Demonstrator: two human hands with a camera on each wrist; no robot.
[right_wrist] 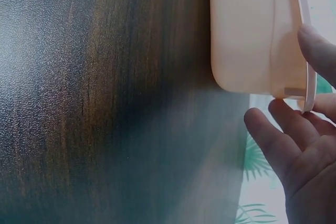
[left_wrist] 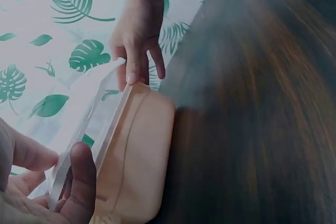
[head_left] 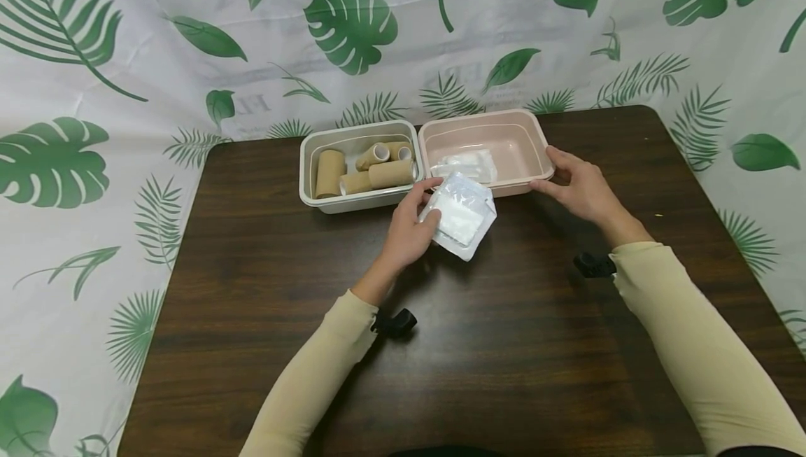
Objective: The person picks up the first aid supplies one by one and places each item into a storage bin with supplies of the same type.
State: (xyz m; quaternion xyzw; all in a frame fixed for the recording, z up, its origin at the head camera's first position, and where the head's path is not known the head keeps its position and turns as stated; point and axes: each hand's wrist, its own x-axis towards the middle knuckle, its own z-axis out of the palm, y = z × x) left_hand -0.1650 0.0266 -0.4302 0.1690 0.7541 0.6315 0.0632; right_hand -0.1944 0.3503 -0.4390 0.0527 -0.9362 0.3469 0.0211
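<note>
My left hand [head_left: 409, 229] pinches a sealed clear-and-white packet [head_left: 462, 212] between thumb and fingers, over the front edge of the pink plastic bin [head_left: 535, 136]. A flat white piece shows through its clear film. From the side, in the left wrist view, the packet [left_wrist: 79, 129] looks thin and stands beside the bin's rim. My right hand [head_left: 582, 187] holds the bin's right front corner; in the right wrist view the thumb lies on the rim [right_wrist: 310, 90] with fingers around the corner. Inside the bin lie clear packets [head_left: 469, 165], partly covered by the held one.
A pale grey bin [head_left: 308, 184] stands against the pink bin's left side, holding several cardboard tubes [head_left: 330, 171]. Both sit near the back edge of a dark wooden table [head_left: 504, 345]. Behind hangs a white leaf-print cloth [head_left: 264, 93].
</note>
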